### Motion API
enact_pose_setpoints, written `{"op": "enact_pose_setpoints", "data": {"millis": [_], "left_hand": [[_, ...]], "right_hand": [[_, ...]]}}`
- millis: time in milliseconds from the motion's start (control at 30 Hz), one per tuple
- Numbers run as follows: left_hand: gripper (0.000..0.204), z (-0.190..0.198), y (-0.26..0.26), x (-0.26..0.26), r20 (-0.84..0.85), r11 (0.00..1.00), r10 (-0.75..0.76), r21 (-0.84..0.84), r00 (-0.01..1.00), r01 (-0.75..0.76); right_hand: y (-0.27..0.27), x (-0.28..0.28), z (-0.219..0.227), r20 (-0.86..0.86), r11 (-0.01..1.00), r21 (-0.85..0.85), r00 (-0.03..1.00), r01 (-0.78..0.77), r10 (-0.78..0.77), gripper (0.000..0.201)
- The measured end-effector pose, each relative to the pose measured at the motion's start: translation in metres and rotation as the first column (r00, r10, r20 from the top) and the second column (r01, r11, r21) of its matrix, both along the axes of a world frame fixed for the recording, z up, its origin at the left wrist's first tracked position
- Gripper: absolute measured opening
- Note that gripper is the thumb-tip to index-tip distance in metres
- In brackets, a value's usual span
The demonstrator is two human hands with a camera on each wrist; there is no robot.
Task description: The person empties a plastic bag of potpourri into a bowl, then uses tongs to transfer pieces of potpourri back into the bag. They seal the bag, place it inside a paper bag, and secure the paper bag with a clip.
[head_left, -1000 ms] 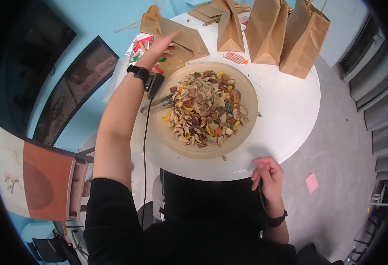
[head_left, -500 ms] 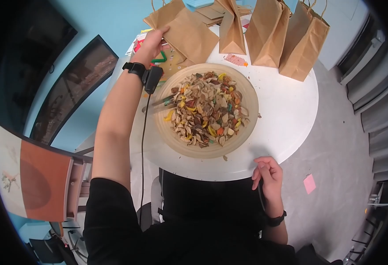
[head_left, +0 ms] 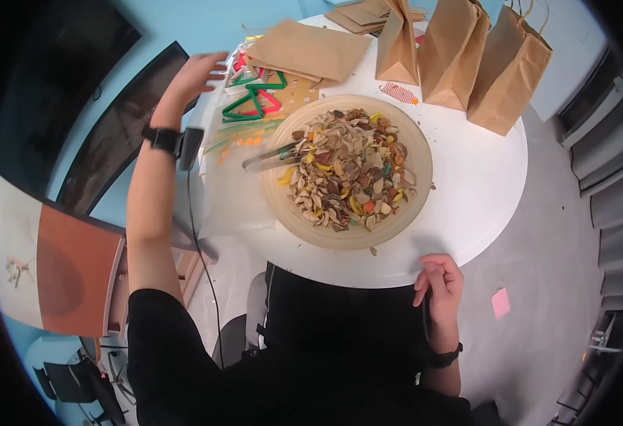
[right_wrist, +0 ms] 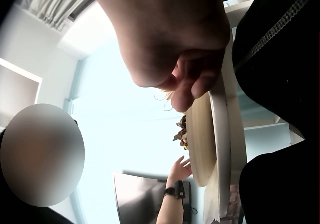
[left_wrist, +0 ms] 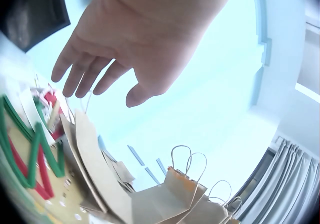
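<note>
With its grip spread and empty, my left hand [head_left: 194,74] reaches beside green frames [head_left: 244,116] and a flat paper bag [head_left: 308,53] at the counter's [head_left: 475,170] far left. My right hand [head_left: 443,284] idles, loosely curled. Three upright bags [head_left: 453,53] suggest work partway; what remains is unclear. Only the head view shows tongs [head_left: 272,160]; the right wrist view alone catches the round tray [head_left: 287,216] side-on.
</note>
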State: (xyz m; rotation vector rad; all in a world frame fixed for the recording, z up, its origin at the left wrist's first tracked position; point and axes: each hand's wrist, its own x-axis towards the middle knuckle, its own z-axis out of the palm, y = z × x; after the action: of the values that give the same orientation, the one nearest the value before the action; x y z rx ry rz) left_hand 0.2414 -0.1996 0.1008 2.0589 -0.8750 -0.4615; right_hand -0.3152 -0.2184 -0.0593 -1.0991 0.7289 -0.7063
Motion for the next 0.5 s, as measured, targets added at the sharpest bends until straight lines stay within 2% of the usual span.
{"op": "enact_pose_setpoints", "data": {"millis": [100,133,167,200,233,300,400,500], "left_hand": [[0.047,-0.003,0.065,0.0,0.233,0.966,0.022,0.246,0.972,-0.081],[0.044,-0.01,0.089,-0.005,0.286,0.972,-0.04,0.235,0.958,-0.029],[0.048,-0.023,0.112,0.003,0.248,0.954,-0.085,0.298,0.965,0.008],[0.053,-0.031,0.131,-0.005,0.236,0.945,-0.268,0.253,0.934,0.208],[0.062,-0.049,0.137,-0.022,0.241,0.937,-0.131,0.346,0.962,0.041],[0.067,-0.067,0.151,-0.074,0.33,0.936,-0.165,0.351,0.93,0.042],[0.069,-0.098,0.157,-0.111,0.367,0.913,-0.312,0.372,0.876,0.17],[0.068,-0.125,0.151,-0.115,0.417,0.929,-0.247,0.358,0.875,0.092]], "right_hand": [[0.0,0.0,-0.001,0.011,1.0,-0.015,1.0,-0.007,0.007,0.019],[0.0,0.0,-0.002,0.008,1.0,-0.022,1.0,-0.01,0.01,0.019],[-0.001,0.0,-0.003,0.006,0.999,-0.031,1.0,-0.009,0.009,0.019],[0.0,-0.001,-0.003,0.004,0.999,-0.031,1.0,-0.006,0.006,0.019],[0.0,0.0,-0.004,0.004,0.999,-0.035,1.0,-0.004,0.004,0.019],[-0.001,0.001,-0.005,0.005,0.999,-0.05,1.0,-0.001,0.002,0.019],[0.0,0.0,-0.007,-0.002,0.997,-0.077,1.0,0.003,-0.003,0.019],[-0.001,0.001,-0.007,-0.02,0.995,-0.098,1.0,-0.001,-0.001,0.019]]}}
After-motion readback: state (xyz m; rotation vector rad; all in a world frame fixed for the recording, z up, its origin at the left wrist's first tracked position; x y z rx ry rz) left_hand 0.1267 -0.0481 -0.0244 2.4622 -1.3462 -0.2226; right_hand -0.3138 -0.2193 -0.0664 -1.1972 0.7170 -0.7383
